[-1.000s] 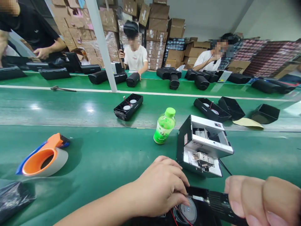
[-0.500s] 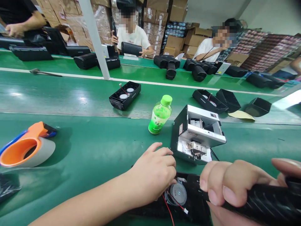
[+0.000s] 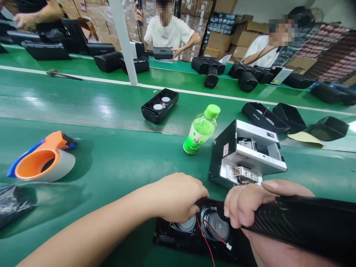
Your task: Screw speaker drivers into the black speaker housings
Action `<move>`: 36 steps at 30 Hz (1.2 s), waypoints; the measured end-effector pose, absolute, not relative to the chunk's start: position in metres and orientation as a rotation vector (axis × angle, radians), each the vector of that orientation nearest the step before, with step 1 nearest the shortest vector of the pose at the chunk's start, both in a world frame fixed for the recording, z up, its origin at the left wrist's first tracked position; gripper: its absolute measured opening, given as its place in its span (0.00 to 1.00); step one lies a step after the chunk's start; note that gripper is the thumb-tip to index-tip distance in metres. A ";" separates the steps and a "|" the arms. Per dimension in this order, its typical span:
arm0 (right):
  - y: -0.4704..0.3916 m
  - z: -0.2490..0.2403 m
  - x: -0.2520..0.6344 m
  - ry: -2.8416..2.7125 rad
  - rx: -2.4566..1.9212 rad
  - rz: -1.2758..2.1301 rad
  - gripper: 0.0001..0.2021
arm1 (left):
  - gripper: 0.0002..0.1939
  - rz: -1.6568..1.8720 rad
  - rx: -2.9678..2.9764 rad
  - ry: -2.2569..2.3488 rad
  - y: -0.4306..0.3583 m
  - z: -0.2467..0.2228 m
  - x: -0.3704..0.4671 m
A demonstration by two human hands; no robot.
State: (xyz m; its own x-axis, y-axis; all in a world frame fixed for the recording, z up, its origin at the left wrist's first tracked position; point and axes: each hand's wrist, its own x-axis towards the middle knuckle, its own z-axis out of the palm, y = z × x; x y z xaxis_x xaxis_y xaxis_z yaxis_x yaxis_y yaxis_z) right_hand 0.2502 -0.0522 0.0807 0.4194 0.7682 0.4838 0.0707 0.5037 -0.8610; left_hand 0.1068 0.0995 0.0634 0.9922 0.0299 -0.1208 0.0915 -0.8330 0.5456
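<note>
Closest to us, our left hand (image 3: 178, 198) rests knuckles-up on the open speaker housing (image 3: 194, 237), fingers curled together and pressing down at the rim beside the left of its two round drivers (image 3: 215, 224). The housing lies flat on the green table (image 3: 111, 174) at the bottom edge of the view, with thin red wires (image 3: 207, 243) trailing from the drivers to a small white plug. Our right hand (image 3: 250, 204) clamps its fingers and thumb around a long black grille cover (image 3: 306, 226), holding it just over the right end of the housing.

Just beyond our hands stands a grey and black box machine (image 3: 244, 155), tilted open towards us. Beside it, to its left, we see a green drinks bottle (image 3: 201, 129) standing upright. Well to the left lies an orange tape dispenser (image 3: 41, 165).

Farther out, another open speaker shell (image 3: 160, 105) sits on the conveyor belt (image 3: 69, 100). Across it, other people (image 3: 169, 29) handle black units at the far bench.
</note>
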 end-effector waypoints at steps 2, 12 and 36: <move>-0.049 0.079 0.248 -1.053 -0.952 0.509 0.25 | 0.13 -0.145 2.551 0.085 0.100 0.061 0.108; -0.046 0.076 0.242 -1.025 -0.986 0.532 0.26 | 0.13 -0.211 2.551 0.100 0.101 0.064 0.108; -0.027 0.052 0.235 -1.080 -0.875 0.661 0.43 | 0.11 -0.206 2.531 0.108 0.104 0.065 0.106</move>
